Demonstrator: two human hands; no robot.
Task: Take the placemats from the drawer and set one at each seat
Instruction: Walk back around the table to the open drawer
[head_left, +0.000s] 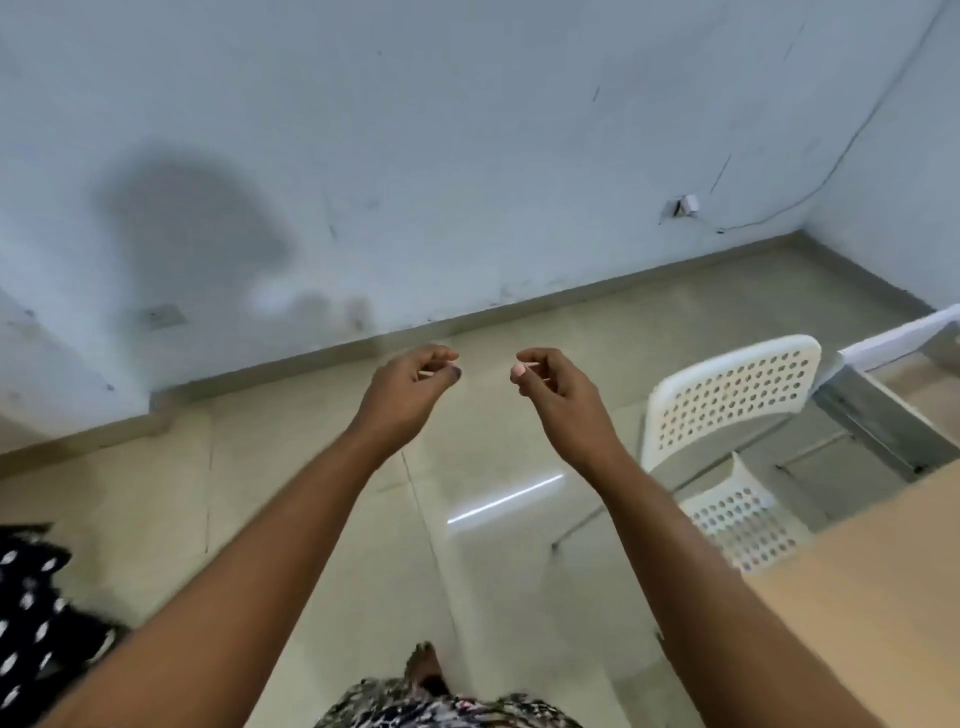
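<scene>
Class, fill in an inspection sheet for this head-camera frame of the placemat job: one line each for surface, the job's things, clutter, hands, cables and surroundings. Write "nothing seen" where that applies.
Surface: a tan table corner shows at lower right; nothing seen on the visible part.
Job's things: nothing seen; no placemats or drawer in view.
Clutter: dark white-spotted fabric at the left edge.
Hands: left hand and right hand are raised over the floor, fingers curled, holding nothing.
Cables: a thin cable runs down the wall to a small white box.
Surroundings: white perforated chair beside the table; tiled floor; scuffed pale wall.
</scene>
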